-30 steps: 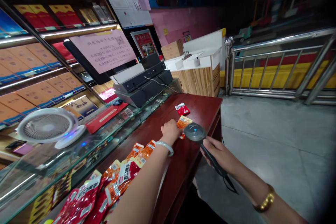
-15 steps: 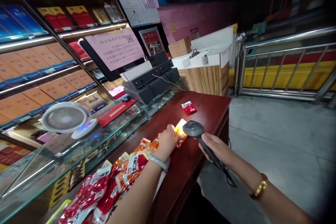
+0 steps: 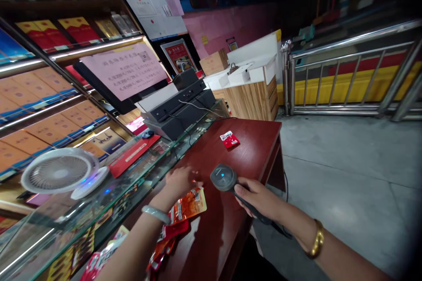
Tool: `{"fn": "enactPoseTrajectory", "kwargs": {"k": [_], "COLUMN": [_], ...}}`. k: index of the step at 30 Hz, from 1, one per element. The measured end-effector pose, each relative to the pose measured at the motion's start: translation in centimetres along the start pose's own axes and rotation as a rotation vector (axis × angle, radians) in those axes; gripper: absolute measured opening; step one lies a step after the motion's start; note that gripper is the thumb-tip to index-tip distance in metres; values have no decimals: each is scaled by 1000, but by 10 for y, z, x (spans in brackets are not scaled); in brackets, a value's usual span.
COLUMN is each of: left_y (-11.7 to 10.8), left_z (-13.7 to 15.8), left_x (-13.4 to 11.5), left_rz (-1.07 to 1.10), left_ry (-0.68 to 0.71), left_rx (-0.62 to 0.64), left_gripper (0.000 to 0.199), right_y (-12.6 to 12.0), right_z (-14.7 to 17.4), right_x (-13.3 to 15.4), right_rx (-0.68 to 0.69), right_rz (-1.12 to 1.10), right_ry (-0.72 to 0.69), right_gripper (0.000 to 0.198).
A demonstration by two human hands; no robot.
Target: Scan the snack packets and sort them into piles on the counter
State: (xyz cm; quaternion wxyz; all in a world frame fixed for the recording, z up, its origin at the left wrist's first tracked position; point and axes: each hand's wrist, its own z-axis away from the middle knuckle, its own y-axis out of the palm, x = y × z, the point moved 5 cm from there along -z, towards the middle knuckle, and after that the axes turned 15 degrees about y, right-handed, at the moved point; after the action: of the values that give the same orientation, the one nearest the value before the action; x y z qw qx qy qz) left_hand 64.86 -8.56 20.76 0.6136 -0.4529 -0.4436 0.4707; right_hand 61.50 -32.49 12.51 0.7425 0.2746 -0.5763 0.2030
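In my right hand (image 3: 260, 197) is a dark handheld barcode scanner (image 3: 223, 178), its head over the red-brown desk top and a small blue light on its top. The fingers wrap round its handle. My left hand (image 3: 180, 182), with a pale bangle on the wrist, hovers by an orange snack packet (image 3: 191, 205). Its fingers reach out apart and look slightly blurred, with nothing visible in them. Beneath that wrist lie more red and orange packets (image 3: 165, 246), partly hidden by my forearm. Farther along the desk, a single red-and-white packet (image 3: 230, 139) lies flat by itself.
Left of the desk (image 3: 250, 149) runs a glass display counter (image 3: 132, 197) bearing a white fan (image 3: 61, 175), a red envelope-like item (image 3: 133, 156) and a dark cash-register unit (image 3: 180, 105). Beyond stand a wood-fronted counter (image 3: 247, 99) and a metal railing (image 3: 339, 83).
My left hand has drawn back left from the orange packet it was touching. The scanner's bright light on that packet is gone, and the scanner sits slightly lower left. The view has shifted.
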Motion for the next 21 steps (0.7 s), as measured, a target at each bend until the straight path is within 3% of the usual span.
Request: {"fn": "enactPoseTrajectory", "kwargs": {"k": [3,6,9,12,15,21], "left_y": [2,9,16,21,26,28], "left_z": [-50,-101,-144,-169,-175,-155], "left_x": [-47,-91,-113,-111,-98,-77], "left_rz": [104,167,165,157,173,257], "left_ry": [143,303,253,107,27,163], "left_rx": [-204,-303,-314,-312,-287,-329], "left_gripper": [45,56,70,67,56,49], "right_y": [-15,-36,-54,-66,-69,-66], "right_z": [-3,-2,-1,0,-1,-1], "right_x": [-4,-6,-8,-11,-15,-19], "right_rx": [-65,-156,-231,-279,-295,-275], "right_rz": [-11,-29,-34,-25,-18,-20], "right_ry": [16,32,46,52,63,95], "right_gripper": [51,50,49,49,49,51]}}
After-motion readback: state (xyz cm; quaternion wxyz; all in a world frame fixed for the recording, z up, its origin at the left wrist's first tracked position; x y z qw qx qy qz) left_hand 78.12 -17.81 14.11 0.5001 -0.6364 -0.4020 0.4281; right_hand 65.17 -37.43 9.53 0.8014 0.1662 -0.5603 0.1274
